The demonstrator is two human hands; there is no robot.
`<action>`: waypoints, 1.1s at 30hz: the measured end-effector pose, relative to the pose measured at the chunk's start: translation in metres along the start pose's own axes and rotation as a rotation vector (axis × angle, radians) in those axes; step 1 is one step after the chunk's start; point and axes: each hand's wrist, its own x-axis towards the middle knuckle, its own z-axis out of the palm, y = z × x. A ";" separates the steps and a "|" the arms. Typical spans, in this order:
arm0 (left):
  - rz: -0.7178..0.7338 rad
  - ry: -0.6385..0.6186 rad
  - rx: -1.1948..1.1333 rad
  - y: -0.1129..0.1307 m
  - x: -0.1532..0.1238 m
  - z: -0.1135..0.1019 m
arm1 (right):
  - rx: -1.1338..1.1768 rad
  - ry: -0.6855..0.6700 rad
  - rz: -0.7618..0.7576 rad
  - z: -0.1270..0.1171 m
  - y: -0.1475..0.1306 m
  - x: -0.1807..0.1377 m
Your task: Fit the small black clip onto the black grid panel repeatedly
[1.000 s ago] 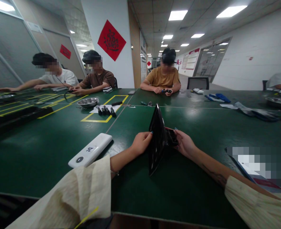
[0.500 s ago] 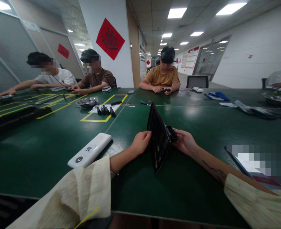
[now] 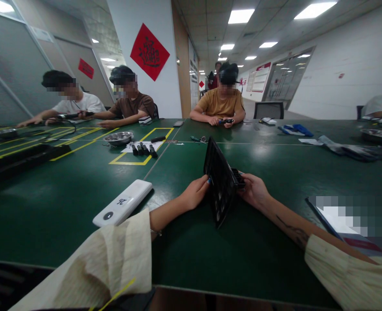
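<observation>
Between my hands a flat black plastic panel [image 3: 220,185] stands on edge, tilted, just above the table or touching it; I cannot tell which. My left hand [image 3: 197,190] grips its left side, with the thumb on the near face. On the panel's right side sits a small black slotted block [image 3: 238,178]. My right hand [image 3: 254,189] is closed on that block, its fingertips partly hidden behind the panel. Whether block and panel are one piece is unclear.
A white power bank [image 3: 123,203] marked 26 lies left of my left forearm. Beyond it are a metal bowl [image 3: 118,138] and several black cylindrical parts [image 3: 144,150] inside yellow tape. A booklet [image 3: 346,224] lies at right. Co-workers sit across the green table [image 3: 268,242].
Both hands and the black panel have shifted slightly right, and the panel has turned to show more of its near face. At far left a co-worker has raised a dark object.
</observation>
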 end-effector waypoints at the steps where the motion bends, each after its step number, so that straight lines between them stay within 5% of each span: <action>1: 0.006 -0.006 0.016 -0.001 0.001 0.000 | 0.001 0.002 0.003 0.000 0.000 0.000; 18: 0.070 0.122 0.249 -0.001 0.001 0.002 | -0.079 -0.161 -0.043 -0.009 0.003 0.008; 33: 0.128 0.080 0.289 -0.001 0.006 -0.001 | -0.170 -0.059 -0.065 -0.004 0.002 0.003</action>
